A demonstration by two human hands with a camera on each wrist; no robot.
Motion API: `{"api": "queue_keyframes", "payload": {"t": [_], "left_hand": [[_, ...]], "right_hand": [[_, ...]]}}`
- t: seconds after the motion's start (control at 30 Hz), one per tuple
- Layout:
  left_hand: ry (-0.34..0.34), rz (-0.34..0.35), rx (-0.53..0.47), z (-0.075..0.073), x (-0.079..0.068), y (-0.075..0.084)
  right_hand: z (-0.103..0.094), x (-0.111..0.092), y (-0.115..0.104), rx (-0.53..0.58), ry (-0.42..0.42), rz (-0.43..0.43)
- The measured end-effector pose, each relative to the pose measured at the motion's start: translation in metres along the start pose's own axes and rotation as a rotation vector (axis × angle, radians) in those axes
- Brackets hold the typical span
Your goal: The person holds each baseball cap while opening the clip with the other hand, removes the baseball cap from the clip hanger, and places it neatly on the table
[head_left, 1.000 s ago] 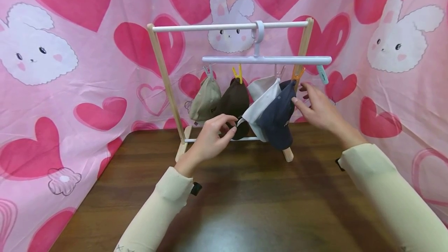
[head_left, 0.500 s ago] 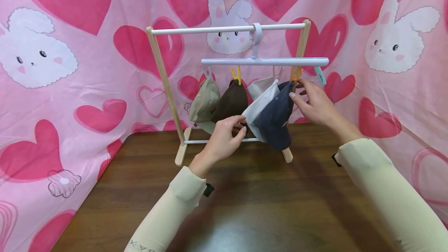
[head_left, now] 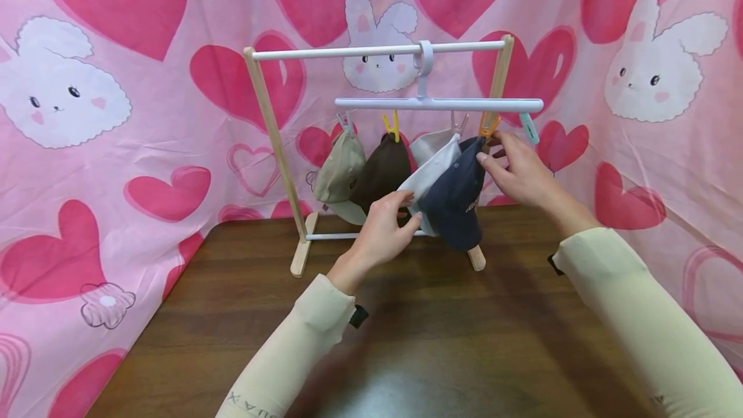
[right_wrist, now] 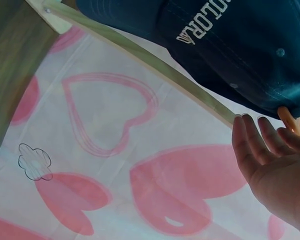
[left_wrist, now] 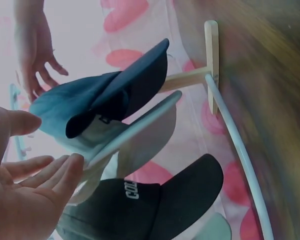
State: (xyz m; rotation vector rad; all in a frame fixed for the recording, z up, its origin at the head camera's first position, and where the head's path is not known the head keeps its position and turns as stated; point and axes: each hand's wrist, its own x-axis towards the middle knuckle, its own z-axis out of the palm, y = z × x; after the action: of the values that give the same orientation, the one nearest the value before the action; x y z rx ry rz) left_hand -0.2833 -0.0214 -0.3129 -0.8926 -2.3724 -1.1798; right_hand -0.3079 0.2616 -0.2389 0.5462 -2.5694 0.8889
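Observation:
My left hand [head_left: 383, 228] is beside the white cap [head_left: 429, 169], fingers loosely extended and thumb apart; in the left wrist view its fingertips reach that cap's lower edge, though contact is unclear. A navy cap [head_left: 455, 195] with pale lettering hangs in front of the white one from an orange clothespin [head_left: 489, 124]. My right hand [head_left: 519, 169] is at the navy cap's top, just below this clothespin. In the right wrist view its fingers [right_wrist: 255, 142] are extended and grip nothing visible. Left of these hang a dark brown cap [head_left: 383, 169] and a beige cap [head_left: 339, 176].
A pale hanger [head_left: 441, 104] hooks over the top bar [head_left: 325, 53] of a small wooden rack [head_left: 269, 111]. A yellow clothespin [head_left: 391, 125] holds the brown cap; a teal clothespin [head_left: 529, 129] hangs at the right end. Rack feet stand on the brown table [head_left: 406, 340].
My left hand has moved right, from in front of the brown cap to the white cap's edge. My right hand has shifted slightly, staying by the orange clothespin. The navy cap has turned a little.

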Motion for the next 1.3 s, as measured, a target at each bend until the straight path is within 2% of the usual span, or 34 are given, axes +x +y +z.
{"api": "queue_keyframes", "payload": {"t": [0.23, 0.47, 0.8, 1.03, 1.3], "left_hand": [[-0.029, -0.009, -0.014, 0.008, 0.006, 0.002], [-0.026, 0.023, -0.008, 0.015, 0.014, -0.002], [-0.037, -0.005, -0.058, 0.020, 0.020, -0.004], [-0.035, -0.019, -0.123, 0.021, 0.024, -0.006], [-0.027, -0.038, -0.133, 0.021, 0.027, -0.009]], "right_hand": [[0.000, 0.003, 0.000, 0.013, 0.025, -0.018], [-0.001, 0.004, -0.002, 0.013, 0.028, -0.001], [0.001, 0.005, -0.003, 0.004, 0.045, 0.023], [0.002, 0.006, -0.007, 0.004, 0.093, 0.039], [0.004, 0.012, -0.009, 0.026, 0.190, 0.055]]}}
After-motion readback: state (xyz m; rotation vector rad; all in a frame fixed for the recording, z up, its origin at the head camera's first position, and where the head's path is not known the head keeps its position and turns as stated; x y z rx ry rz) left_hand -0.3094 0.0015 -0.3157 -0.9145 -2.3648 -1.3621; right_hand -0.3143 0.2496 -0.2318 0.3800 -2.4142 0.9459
